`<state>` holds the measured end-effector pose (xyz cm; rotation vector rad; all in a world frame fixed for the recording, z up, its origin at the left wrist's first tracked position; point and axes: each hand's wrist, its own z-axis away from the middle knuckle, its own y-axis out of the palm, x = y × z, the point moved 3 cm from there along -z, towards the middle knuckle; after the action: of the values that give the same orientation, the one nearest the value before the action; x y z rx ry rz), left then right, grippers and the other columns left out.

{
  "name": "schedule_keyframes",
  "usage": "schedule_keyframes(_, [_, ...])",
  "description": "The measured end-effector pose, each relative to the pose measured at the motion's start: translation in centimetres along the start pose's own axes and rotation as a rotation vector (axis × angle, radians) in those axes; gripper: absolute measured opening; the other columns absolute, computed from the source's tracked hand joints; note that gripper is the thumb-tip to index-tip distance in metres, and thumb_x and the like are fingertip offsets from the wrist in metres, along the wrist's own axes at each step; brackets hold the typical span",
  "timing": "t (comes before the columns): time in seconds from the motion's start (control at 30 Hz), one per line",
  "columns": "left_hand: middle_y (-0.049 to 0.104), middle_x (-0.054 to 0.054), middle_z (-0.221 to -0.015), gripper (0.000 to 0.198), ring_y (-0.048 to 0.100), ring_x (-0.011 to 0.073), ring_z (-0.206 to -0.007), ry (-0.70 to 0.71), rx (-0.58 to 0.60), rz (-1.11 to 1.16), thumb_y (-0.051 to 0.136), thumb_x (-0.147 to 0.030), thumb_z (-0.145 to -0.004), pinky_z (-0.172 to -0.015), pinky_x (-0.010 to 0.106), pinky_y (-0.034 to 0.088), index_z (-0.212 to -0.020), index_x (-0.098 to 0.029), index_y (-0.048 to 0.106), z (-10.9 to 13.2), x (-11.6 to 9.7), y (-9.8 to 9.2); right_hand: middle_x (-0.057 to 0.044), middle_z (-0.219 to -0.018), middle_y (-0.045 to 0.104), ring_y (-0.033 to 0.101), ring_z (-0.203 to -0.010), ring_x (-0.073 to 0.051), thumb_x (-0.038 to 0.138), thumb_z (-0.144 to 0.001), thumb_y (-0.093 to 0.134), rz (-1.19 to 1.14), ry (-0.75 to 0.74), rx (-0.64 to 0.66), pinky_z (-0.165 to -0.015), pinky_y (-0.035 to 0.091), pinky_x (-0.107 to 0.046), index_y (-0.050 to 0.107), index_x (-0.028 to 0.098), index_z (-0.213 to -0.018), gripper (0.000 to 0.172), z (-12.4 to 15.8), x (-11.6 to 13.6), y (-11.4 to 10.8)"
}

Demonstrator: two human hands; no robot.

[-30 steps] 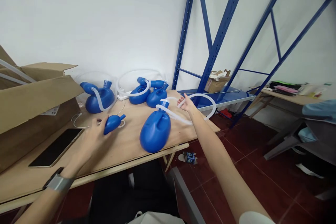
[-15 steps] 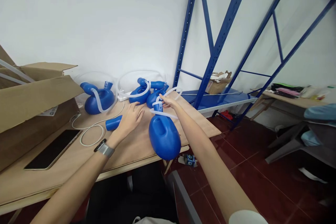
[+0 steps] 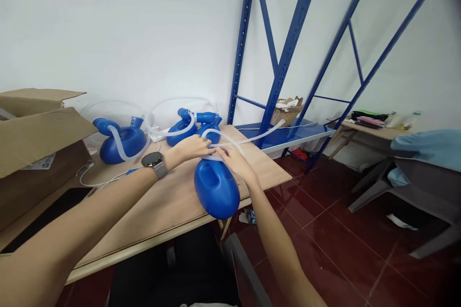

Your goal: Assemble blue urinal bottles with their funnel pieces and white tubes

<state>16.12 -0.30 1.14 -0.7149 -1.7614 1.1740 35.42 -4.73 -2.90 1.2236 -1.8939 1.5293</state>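
A blue plastic bottle [image 3: 216, 189] with a moulded handle lies near the table's front edge, its neck pointing away from me. A translucent white tube [image 3: 252, 139] loops about the neck, one loose end sticking out to the right. At the neck, my left hand [image 3: 192, 147] has its fingers closed on the tube. My right hand [image 3: 236, 162] pinches the tube just beside it, from the right. Both hands largely hide the neck and the tube's joint. A loose blue cylindrical piece [image 3: 131, 171] shows only slightly behind my left forearm.
More blue bottles with tubes [image 3: 124, 144] stand along the wall. An open cardboard box [image 3: 43, 139] and a dark phone [image 3: 46, 216] are on the left, with a white cable [image 3: 86, 175]. A blue metal rack [image 3: 288, 53] rises behind the table [image 3: 158, 211]; a grey chair [image 3: 425, 172] is at right.
My left hand has moved right, from beside the loose blue cylinder to the bottle's neck. My right hand has shifted slightly lower. The tube's loose end now extends right. The view has turned slightly right.
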Motion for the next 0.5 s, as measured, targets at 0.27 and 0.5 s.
schedule_keyframes(0.27, [0.071,0.012,-0.122,0.030,0.068,0.0232,-0.101,0.099,0.062,0.088,0.050,-0.005,-0.096,-0.081,0.035,0.050,-0.107,-0.024,0.071,-0.4,2.0,-0.1,-0.008,-0.137,0.073,0.063,-0.132,-0.027,0.058,-0.105,0.050,-0.077,-0.076,0.060,-0.120,0.040,-0.045,0.074,0.026,-0.131,0.048,2.1,-2.3,1.9])
schedule_keyframes(0.5, [0.074,0.012,-0.115,0.019,0.064,0.0236,-0.108,0.032,0.070,0.284,0.054,-0.023,-0.100,-0.101,0.034,0.046,-0.094,-0.021,0.072,-1.2,2.1,1.7,-0.010,-0.151,0.063,0.050,-0.147,-0.031,0.047,-0.099,0.061,0.005,0.019,-0.054,-0.130,0.022,-0.055,0.068,0.026,-0.141,0.048,2.1,-1.4,1.8])
